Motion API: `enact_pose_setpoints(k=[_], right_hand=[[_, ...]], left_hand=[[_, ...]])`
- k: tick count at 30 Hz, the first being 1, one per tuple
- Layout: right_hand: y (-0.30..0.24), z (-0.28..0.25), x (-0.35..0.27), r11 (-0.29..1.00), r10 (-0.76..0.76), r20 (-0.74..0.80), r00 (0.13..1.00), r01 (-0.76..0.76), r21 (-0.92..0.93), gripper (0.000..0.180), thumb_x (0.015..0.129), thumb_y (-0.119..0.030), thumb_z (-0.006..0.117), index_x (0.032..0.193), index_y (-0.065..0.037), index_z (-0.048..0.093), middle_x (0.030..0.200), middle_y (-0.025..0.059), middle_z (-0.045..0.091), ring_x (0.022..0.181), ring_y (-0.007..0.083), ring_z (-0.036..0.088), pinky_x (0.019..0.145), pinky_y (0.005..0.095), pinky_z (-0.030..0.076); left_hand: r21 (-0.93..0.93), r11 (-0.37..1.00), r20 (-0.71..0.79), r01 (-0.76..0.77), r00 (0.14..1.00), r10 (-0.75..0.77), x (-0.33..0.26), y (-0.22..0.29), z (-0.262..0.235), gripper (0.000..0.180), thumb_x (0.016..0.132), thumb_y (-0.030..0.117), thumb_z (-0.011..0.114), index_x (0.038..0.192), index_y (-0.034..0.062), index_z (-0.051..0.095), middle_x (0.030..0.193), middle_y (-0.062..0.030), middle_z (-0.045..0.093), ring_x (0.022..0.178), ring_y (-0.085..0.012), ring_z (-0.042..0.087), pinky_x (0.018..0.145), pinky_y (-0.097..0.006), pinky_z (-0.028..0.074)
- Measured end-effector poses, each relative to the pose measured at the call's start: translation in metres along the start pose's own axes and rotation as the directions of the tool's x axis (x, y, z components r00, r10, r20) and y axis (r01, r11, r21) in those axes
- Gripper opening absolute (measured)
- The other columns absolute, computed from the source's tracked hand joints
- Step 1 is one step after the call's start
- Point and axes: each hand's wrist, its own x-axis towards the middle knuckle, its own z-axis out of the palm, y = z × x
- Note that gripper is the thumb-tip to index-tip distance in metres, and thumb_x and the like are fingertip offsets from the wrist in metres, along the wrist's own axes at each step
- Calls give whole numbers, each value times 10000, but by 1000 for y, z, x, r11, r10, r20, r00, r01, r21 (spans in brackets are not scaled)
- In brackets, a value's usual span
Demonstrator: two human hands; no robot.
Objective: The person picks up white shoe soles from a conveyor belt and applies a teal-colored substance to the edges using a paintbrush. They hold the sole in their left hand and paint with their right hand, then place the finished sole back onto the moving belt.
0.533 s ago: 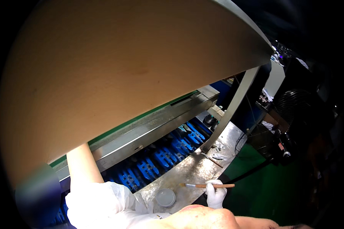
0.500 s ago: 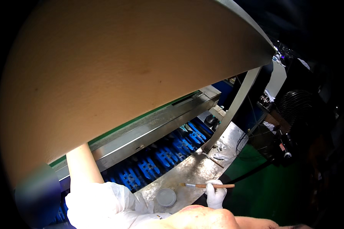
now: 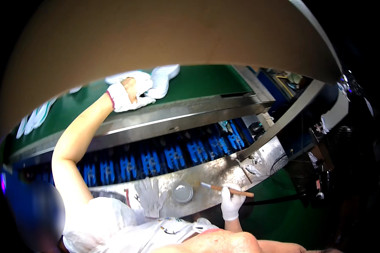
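At the green belt, my left hand (image 3: pixel 130 93) in a white glove with a red cuff is partly closed. Its fingers and thumb lie about the near end of a white shoe sole (image 3: pixel 164 80); the exact contact is partly hidden. Another white sole-like piece (image 3: pixel 116 78) shows behind this hand. Lower right, my right hand (image 3: pixel 231 203), also white-gloved, grips a brush (image 3: pixel 232 190) by its wooden handle. The bristles point left, toward a round pot (image 3: pixel 183 192) with greyish contents on the metal ledge.
Several white pieces with green edging (image 3: pixel 37 116) lie on the belt (image 3: pixel 198 82) at the left. Blue fixtures (image 3: pixel 150 162) line the gap below the steel rail (image 3: pixel 156 122). A grey glove (image 3: pixel 150 197) rests on the ledge (image 3: pixel 207 170). A brown panel (image 3: pixel 164 38) covers the top.
The view has shifted, bringing the belt, the white soles and my left hand out from behind the brown panel. My right hand keeps the brush, now tilted, its bristle end higher.
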Motion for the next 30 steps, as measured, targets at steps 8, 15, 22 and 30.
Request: enact_pose_setpoints(k=[8, 15, 22, 30], right_hand=[[-1, 3, 19, 979, -14, 210, 978, -29, 200, 90, 806, -19, 574, 888, 16, 565, 715, 50, 578, 584, 105, 577, 550, 230, 470], [5, -4, 27, 963, 36, 259, 965, -102, 249, 124, 820, -69, 542, 895, 30, 551, 820, 78, 549, 600, 124, 564, 557, 225, 468], [6, -1, 29, 965, 2, 230, 973, -62, 255, 130, 822, -72, 537, 900, 32, 550, 837, 80, 551, 592, 126, 565, 556, 223, 477], [4, -3, 33, 972, 41, 215, 976, -88, 216, 113, 814, -31, 527, 908, 27, 551, 839, 77, 561, 608, 120, 567, 580, 230, 461]], left_hand=[[-172, 947, -475, 269, 820, -320, -125, 49, -8, 422, 662, 178, 737, 978, -27, 548, 1145, -224, 514, 1058, -364, 503, 909, -407, 417], [-509, 694, -425, 510, 553, -717, -150, 68, 10, 346, 680, 216, 719, 919, 10, 578, 1273, -231, 433, 1171, -365, 432, 951, -391, 373], [-976, 200, -178, 86, 212, -961, -185, 94, -9, 433, 785, 266, 663, 1089, 3, 503, 1241, -220, 446, 1161, -321, 454, 957, -403, 381], [-297, -684, 70, -667, 699, -712, -111, 97, -10, 619, 888, 558, 299, 1194, 43, 454, 1097, -217, 543, 980, -377, 557, 558, -442, 480]])
